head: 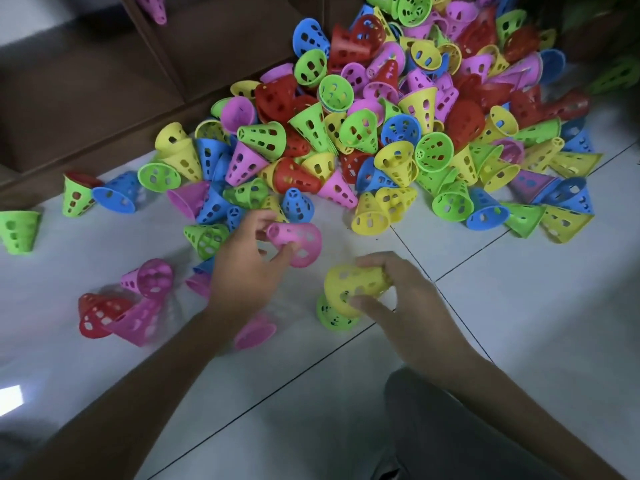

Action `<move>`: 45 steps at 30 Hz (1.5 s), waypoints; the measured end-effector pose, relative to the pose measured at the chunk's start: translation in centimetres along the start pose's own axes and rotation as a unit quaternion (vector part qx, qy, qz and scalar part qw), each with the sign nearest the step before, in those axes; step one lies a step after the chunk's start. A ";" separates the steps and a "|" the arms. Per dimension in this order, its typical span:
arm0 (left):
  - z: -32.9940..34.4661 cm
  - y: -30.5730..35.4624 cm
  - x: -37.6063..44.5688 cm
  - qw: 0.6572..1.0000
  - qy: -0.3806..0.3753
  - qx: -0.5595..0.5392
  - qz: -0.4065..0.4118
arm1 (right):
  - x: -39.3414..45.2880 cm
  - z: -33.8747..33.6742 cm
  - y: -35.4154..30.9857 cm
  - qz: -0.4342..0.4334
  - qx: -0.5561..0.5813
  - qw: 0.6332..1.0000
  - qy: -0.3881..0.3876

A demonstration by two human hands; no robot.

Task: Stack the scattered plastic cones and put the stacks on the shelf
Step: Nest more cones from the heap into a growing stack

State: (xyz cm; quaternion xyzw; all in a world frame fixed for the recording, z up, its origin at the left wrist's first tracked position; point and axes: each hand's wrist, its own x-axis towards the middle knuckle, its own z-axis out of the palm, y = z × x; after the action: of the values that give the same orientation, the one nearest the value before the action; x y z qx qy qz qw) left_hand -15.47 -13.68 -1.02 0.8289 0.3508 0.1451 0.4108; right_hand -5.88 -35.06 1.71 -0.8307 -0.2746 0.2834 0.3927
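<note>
A big heap of perforated plastic cones (398, 109) in red, yellow, green, blue and pink covers the white tiled floor. My left hand (247, 268) grips a pink cone (298, 242) lying on its side, just above the floor. My right hand (401, 292) holds a yellow cone (349, 284) by its narrow end, tilted over a green cone (330, 317) standing on the floor. The yellow cone overlaps the green one's top.
A dark brown shelf (114, 98) with open compartments stands at the upper left, one pink cone (156, 6) in it. Loose cones lie at left: red and pink ones (114, 313), a green one (17, 230). My knee (450, 427) is at the bottom.
</note>
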 end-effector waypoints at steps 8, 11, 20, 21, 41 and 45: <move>-2.4 -0.2 -2.5 0.994 0.065 -0.068 -0.049 | 0.4 4.0 1.2 -0.054 -0.114 0.990 -0.068; -2.6 -0.1 -3.2 0.995 0.061 -0.060 -0.055 | 0.7 5.1 2.2 -0.059 -0.125 0.988 -0.061; -1.9 1.2 -4.3 0.996 0.027 -0.062 -0.052 | 0.2 6.7 6.4 -0.089 -0.167 0.982 -0.024; -1.8 1.4 -4.4 0.997 0.019 -0.057 -0.045 | 0.1 6.4 6.7 -0.082 -0.160 0.983 -0.026; 5.6 0.3 -7.6 0.986 -0.145 0.040 0.073 | 3.1 -1.6 11.1 -0.052 -0.170 0.980 0.088; 5.3 -0.4 -7.4 0.986 -0.152 0.027 0.068 | 4.0 -1.9 11.0 -0.066 -0.173 0.979 0.086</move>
State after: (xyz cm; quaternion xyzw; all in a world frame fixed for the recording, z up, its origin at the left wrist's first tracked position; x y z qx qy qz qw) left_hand -18.16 -21.80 -4.24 0.8743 0.2306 0.0354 0.4256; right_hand 0.69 -39.24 -7.17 -0.8875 -0.3385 0.1330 0.2831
